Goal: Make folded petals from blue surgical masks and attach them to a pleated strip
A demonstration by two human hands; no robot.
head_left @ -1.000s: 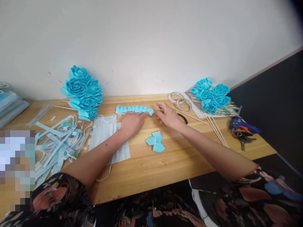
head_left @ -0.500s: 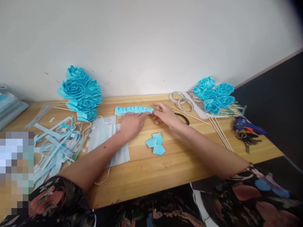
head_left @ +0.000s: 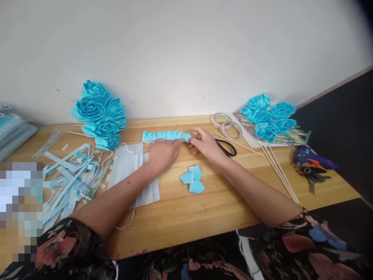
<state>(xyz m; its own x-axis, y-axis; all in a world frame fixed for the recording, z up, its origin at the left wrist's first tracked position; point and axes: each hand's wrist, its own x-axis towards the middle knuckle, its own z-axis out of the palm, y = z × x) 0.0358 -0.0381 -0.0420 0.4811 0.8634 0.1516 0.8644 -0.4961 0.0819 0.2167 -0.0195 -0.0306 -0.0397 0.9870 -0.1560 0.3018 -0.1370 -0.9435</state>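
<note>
— Pressing on what, with the left hand (head_left: 163,153)?

— On the right end of a pleated blue strip (head_left: 163,135). Palm down, fingers close together, forefinger stretched out along the last pleats. Lay crosswise on the wooden table (head_left: 204,210), at twelve o'clock from that hand, close to the wall.

— And the right hand (head_left: 205,144)?

— Met the same end from three o'clock. Thumb and forefinger pinched together on the last pleat, as far as could be told; other fingers curled underneath. Nearly touched the left forefinger.

— Anything beneath the left forearm?

— Crossed a pale face mask (head_left: 128,167), spread flat at seven o'clock from the left hand.

— Around the right hand?

— Small blue squares (head_left: 194,179) overlapping at six o'clock, near. Black scissor handles (head_left: 227,147) at three o'clock, just beside the wrist, blades hidden. Tape rolls (head_left: 231,129) at one o'clock. Farther off, a smaller rose bunch (head_left: 269,116) at two o'clock, wooden skewers (head_left: 279,173) at four, a glue gun (head_left: 313,157) with keys (head_left: 313,175) at three, well apart.

— Over on the left?

— A larger rose bunch (head_left: 99,114) at ten o'clock from the left hand, leaning on the wall; a heap of blue and white scraps (head_left: 70,175) at eight.
</note>
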